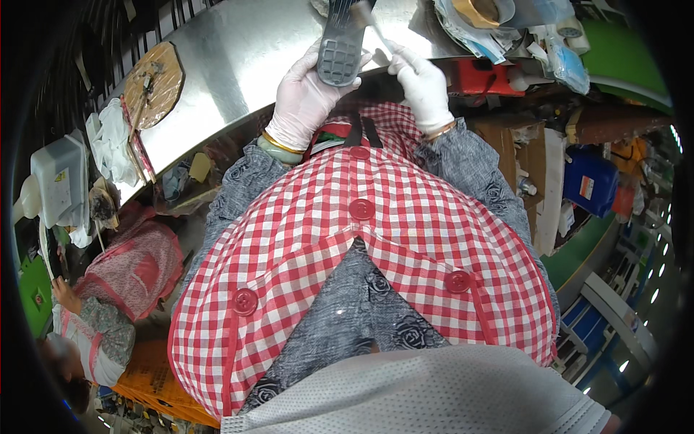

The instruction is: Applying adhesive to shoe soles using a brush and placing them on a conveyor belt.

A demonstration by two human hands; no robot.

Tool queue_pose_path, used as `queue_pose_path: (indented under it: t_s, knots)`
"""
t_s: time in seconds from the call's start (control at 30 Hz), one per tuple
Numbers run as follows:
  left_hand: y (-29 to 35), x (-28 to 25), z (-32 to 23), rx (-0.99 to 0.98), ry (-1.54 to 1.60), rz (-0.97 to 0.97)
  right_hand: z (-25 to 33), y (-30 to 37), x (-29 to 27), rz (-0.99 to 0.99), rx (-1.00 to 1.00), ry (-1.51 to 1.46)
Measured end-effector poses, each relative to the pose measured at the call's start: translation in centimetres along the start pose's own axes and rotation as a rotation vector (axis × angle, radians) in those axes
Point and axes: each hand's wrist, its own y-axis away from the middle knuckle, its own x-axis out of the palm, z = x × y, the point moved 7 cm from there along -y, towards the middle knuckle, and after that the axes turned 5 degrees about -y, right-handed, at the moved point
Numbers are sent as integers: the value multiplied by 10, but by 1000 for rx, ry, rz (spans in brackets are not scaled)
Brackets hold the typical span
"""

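My left hand (306,101), in a white glove, grips a black shoe sole (340,59) by its near end, fingers wrapped round the edges. The sole shows a raised block pattern, and its far end runs out of the top of the picture. In my right hand (424,85), also gloved, is a slim brush (380,37), its handle pinched between thumb and fingers. The brush's brownish head (361,13) is over the sole's right side; I cannot tell whether it touches.
Beyond my hands curves a shiny metal worktop (231,43). A round brown board (154,84) lies at left, near a pale plastic container (59,177). Bags and tape rolls (570,27) crowd the right. A blue jug (590,181) stands lower right. A co-worker (108,318) is at left.
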Motion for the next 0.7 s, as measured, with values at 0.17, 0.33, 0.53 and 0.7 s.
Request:
queue_pose_path:
  t_s: [0.17, 0.33, 0.53, 0.7]
  knots:
    - [2, -4, 4, -19, 29, 44, 19, -5, -4, -15, -201, 73]
    - [12, -7, 8, -51, 90, 58, 7, -28, -23, -70, -201, 143]
    - [30, -6, 3, -59, 29, 10, 29, -13, -10, -9, -221, 226]
    - [41, -3, 5, -55, -4, -33, 6, -35, -25, -109, -323, 238]
